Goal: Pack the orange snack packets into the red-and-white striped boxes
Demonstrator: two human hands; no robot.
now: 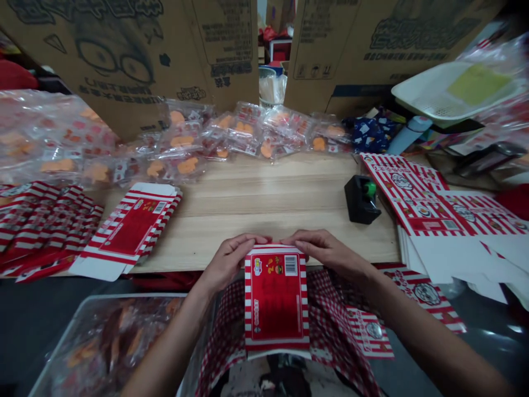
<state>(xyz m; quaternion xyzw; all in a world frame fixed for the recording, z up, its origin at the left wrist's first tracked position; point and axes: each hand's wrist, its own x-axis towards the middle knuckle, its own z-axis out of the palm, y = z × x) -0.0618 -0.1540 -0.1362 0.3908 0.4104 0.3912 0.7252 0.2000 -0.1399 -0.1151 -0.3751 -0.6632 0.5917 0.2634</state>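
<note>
A red and white striped carton [276, 300] with a barcode stands upright at the near edge of the wooden table [264, 204]. My left hand [229, 259] grips its top left corner with curled fingers. My right hand [326, 251] grips its top right corner the same way. The fingertips of both hands meet over the carton's top end.
Flat striped cartons lie stacked at the left [128, 229] and right [438, 212]. Clear packets of orange snacks [231, 135] line the back before large cardboard boxes [136, 52]. A black tape dispenser [361, 199] sits right of centre. A clear bin of packets [107, 342] is below left.
</note>
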